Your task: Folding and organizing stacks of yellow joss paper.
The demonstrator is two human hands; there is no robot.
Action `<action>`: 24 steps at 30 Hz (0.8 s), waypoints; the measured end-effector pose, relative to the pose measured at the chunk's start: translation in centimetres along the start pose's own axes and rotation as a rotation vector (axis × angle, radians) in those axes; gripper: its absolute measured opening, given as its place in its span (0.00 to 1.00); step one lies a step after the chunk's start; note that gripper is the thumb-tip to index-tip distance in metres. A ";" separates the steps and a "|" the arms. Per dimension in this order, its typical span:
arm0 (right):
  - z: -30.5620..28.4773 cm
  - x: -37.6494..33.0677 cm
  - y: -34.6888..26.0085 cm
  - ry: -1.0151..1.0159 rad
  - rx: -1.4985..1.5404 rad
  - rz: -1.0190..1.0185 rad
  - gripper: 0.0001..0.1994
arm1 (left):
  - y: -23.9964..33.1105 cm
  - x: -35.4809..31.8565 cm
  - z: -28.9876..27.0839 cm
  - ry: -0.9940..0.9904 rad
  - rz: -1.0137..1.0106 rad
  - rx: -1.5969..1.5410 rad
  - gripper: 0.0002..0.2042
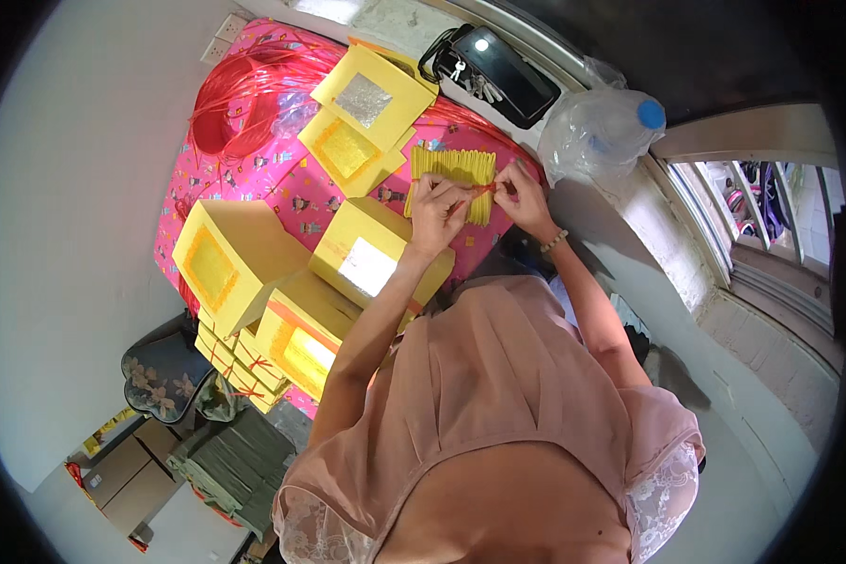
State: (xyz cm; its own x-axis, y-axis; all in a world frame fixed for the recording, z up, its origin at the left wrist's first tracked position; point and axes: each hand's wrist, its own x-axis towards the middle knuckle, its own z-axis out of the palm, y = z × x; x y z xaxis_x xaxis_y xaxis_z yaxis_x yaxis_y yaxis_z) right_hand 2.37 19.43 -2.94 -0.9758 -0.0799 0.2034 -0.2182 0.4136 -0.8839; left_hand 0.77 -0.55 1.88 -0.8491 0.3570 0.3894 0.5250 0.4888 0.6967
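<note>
A thick bundle of yellow paper sheets (456, 167) lies on edge on a pink patterned tablecloth (282, 188). A thin red string (484, 189) runs across the bundle. My left hand (435, 212) presses on the bundle's near side and pinches the string. My right hand (520, 195), with a bead bracelet at the wrist, pulls the string's other end just right of the left hand. Both hands are closed on the string.
Stacks of yellow paper with gold and silver foil squares (362, 113), (230, 268), (371, 258) cover the table. A coil of red string (244, 103) lies at the far left. A dark bag with keys (493, 70) and a bagged water bottle (602, 127) sit on the window ledge.
</note>
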 end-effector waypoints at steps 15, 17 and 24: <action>2.1 3.7 0.1 0.099 0.253 0.232 0.16 | -2.8 4.9 -1.9 0.006 -0.180 0.190 0.21; 2.5 4.2 -0.7 0.038 0.272 0.270 0.14 | -3.9 4.6 -1.2 -0.065 -0.177 0.201 0.21; 2.7 4.7 -0.1 -0.073 0.316 0.211 0.09 | -5.5 3.7 1.1 -0.023 -0.398 -0.107 0.13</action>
State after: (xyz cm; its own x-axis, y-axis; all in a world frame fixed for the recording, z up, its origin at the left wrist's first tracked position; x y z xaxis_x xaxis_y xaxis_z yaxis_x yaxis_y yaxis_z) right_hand -2.26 16.54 -2.99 -0.9956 -0.0921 -0.0173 0.0054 0.1285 -0.9917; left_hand -5.14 -1.07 -1.13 -0.9825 0.1750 0.0643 0.1460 0.5074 0.8493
